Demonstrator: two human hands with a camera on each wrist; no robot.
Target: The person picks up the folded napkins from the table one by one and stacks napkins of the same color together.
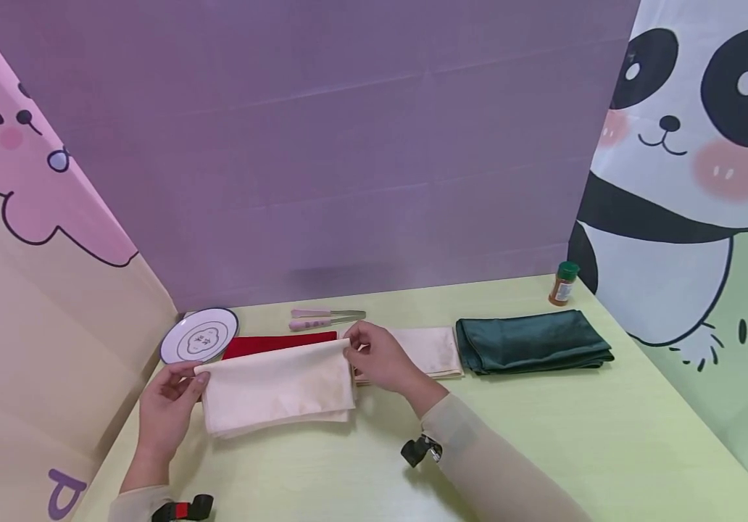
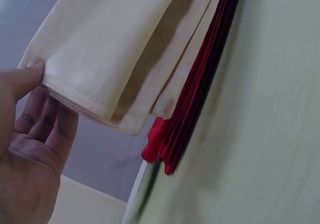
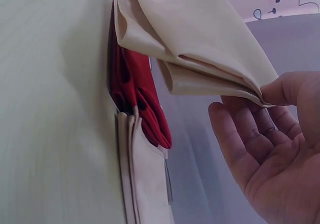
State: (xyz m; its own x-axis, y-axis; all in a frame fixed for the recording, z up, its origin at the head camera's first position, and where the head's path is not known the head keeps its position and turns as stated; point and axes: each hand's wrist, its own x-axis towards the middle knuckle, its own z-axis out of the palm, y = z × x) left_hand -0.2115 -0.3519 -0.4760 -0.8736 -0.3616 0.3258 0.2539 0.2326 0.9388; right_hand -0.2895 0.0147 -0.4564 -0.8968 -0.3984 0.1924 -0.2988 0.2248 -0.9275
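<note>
Between both hands hangs a folded cream cloth point(image 1: 276, 388), its layers drooping toward the viewer. My left hand point(image 1: 167, 402) pinches its upper left corner between thumb and fingers. The upper right corner is pinched by my right hand point(image 1: 383, 359). Behind and below the cloth lies a folded red cloth point(image 1: 283, 344), mostly hidden in the head view; its stacked folds show in the left wrist view. A second folded cream cloth point(image 1: 422, 348) lies on the table just beyond my right hand, its edge layers point(image 3: 145, 179) visible in the right wrist view.
A blue-rimmed white plate point(image 1: 227, 319) stands at the back left. Two pink-handled utensils point(image 1: 312, 325) lie behind the red cloth. To the right are a folded dark green cloth point(image 1: 530, 342) and a green-capped spice jar point(image 1: 564, 284). Panels enclose the pale table point(image 1: 543, 435) at back and sides.
</note>
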